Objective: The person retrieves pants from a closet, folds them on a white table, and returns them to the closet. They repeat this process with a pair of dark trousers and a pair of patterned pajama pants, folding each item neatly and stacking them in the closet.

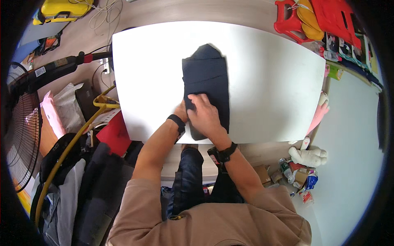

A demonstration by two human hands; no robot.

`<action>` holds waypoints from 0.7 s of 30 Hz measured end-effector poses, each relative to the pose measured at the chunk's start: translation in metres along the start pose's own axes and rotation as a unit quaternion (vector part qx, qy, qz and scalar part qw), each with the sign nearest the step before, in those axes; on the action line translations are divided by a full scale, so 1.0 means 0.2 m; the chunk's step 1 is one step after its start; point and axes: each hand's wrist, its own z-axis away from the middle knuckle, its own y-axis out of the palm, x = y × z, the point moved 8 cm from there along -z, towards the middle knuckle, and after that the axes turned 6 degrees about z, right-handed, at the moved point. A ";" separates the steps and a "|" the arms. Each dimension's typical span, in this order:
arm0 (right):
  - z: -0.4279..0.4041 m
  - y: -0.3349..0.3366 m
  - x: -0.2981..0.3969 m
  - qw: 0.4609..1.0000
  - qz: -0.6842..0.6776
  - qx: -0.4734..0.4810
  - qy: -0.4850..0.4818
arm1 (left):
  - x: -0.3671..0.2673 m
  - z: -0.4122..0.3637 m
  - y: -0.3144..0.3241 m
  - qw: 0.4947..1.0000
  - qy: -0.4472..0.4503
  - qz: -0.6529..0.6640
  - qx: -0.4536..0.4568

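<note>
A dark navy folded garment (209,69) lies lengthwise on the white tabletop (264,92), with a pointed flap at its far end and a slanting fold edge across it. My right hand (204,115) rests over its near half, fingers bent against the dark cloth. At the garment's left edge is my left hand (182,111), partly covered by the right one; its fingertips are hidden, so whether it grips the cloth does not show. Each wrist wears a black band with a small device.
Left of the table stand a black fan (23,129), a yellow tubular frame (70,141) and draped dark clothes. Red plastic stools (335,18) are at the back right. A white plush toy (307,153) and assorted packaging lie right of the table's near edge.
</note>
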 end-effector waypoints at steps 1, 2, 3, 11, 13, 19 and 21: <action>0.00 0.01 -0.01 0.999 -0.030 -0.021 0.012 | 0.04 -0.01 0.00 0.999 -0.021 0.041 0.005; 0.00 0.00 -0.01 0.997 -0.061 -0.039 0.024 | 0.06 0.00 0.01 0.995 -0.044 0.084 0.007; -0.01 -0.01 -0.01 0.992 -0.104 -0.060 0.029 | 0.07 0.01 0.01 0.990 -0.066 0.128 0.010; 0.10 -0.15 -0.15 0.995 -0.062 -0.075 0.013 | -0.42 0.28 -0.12 0.880 0.265 -0.344 -0.193; 0.11 -0.22 -0.14 0.995 -0.023 -0.094 -0.003 | -0.37 0.39 -0.22 0.891 0.202 -0.279 -0.296; 0.10 -0.23 -0.38 0.974 0.036 -0.096 0.201 | -0.02 0.40 -0.17 0.929 -0.030 0.153 -0.335; 0.06 -0.12 -0.45 0.961 -0.151 -0.017 0.230 | -0.05 0.32 -0.08 0.929 0.001 0.172 -0.328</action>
